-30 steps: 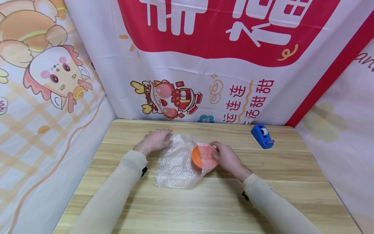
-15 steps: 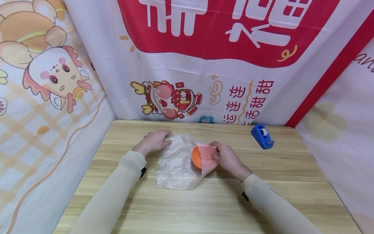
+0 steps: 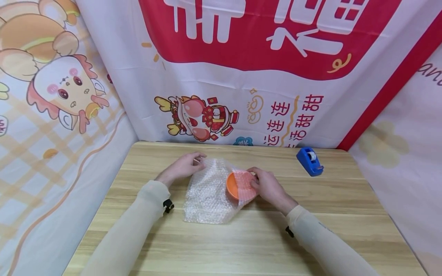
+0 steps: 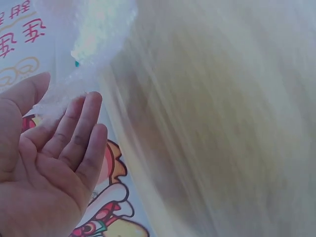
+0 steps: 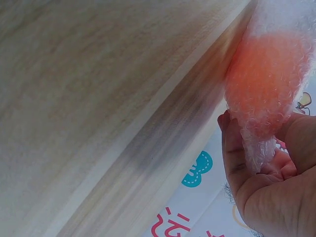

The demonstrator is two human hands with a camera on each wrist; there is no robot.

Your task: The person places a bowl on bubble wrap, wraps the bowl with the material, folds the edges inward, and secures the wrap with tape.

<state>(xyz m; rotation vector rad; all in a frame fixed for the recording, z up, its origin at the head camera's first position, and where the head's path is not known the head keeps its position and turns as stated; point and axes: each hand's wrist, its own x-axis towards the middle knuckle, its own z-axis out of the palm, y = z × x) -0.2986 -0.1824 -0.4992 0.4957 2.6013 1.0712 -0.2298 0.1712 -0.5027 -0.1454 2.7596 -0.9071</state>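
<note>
One orange bowl (image 3: pixel 232 186), set in bubble wrap (image 3: pixel 207 197) on the table (image 3: pixel 238 249): right hand (image 3: pixel 270 187) pinched the flap (image 3: pixel 244 184) over the bowl's right side, left hand (image 3: pixel 181 167), fingers loosely extended, met the wrap beyond its left, and early right-hand release risked springing the flap off.

Back cloth (image 3: pixel 241 76): "运连连", "活甜甜"; right cloth (image 3: pixel 411 119): "an".

One bowl (image 3: pixel 233 186), one bubble-wrap sheet (image 3: pixel 205 197), one tape dispenser (image 3: pixel 308 163), one table (image 3: pixel 241 247).
</note>
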